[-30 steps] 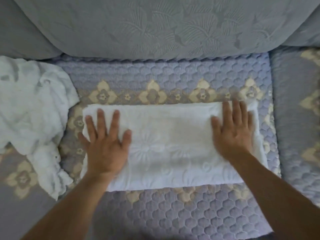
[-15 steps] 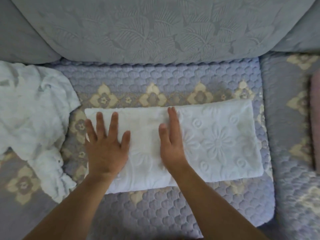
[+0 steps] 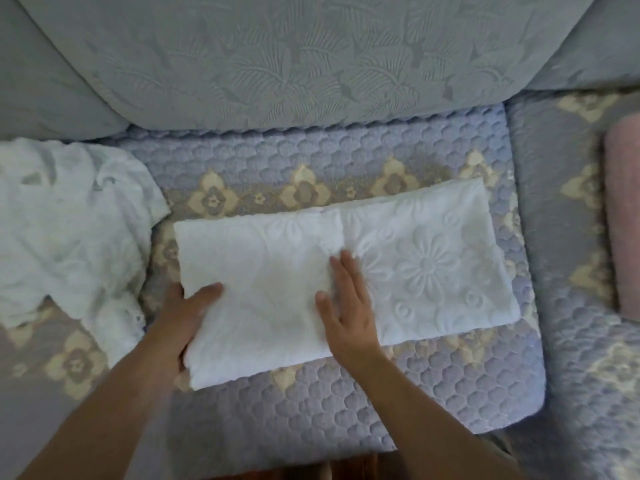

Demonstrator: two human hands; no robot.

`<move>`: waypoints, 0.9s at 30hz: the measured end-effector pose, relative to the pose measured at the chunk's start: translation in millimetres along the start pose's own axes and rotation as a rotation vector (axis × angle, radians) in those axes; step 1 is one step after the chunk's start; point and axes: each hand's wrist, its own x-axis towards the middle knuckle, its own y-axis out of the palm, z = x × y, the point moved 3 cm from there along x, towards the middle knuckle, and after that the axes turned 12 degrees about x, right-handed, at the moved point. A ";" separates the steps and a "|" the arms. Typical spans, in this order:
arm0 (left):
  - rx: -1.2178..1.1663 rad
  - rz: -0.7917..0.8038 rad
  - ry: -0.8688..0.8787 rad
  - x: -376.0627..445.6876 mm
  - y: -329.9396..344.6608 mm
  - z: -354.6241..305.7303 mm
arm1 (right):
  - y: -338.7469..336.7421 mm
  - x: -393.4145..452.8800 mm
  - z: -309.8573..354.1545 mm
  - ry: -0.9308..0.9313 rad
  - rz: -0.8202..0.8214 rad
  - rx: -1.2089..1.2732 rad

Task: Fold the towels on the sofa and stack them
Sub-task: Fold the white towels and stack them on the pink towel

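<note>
At the left a crumpled white towel (image 3: 65,233) lies on the sofa seat (image 3: 381,393). The left hand (image 3: 180,327) grips the left end of the folded white towel (image 3: 433,268), thumb on top. The right hand (image 3: 349,313) presses flat on its middle, fingers straight. A pink cushion (image 3: 623,223) is at the far right.
</note>
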 end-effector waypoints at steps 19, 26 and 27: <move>0.454 -0.078 0.823 -127.5 241.4 -95.1 | -223.6 57.3 34.2 0.373 -0.046 -0.019; 1.219 -0.451 0.985 -91.0 244.6 -64.3 | -232.6 65.4 -0.3 0.172 -0.097 -0.182; 1.265 -0.423 0.997 -88.7 252.8 -64.7 | -233.6 67.0 -5.8 0.205 -0.091 -0.196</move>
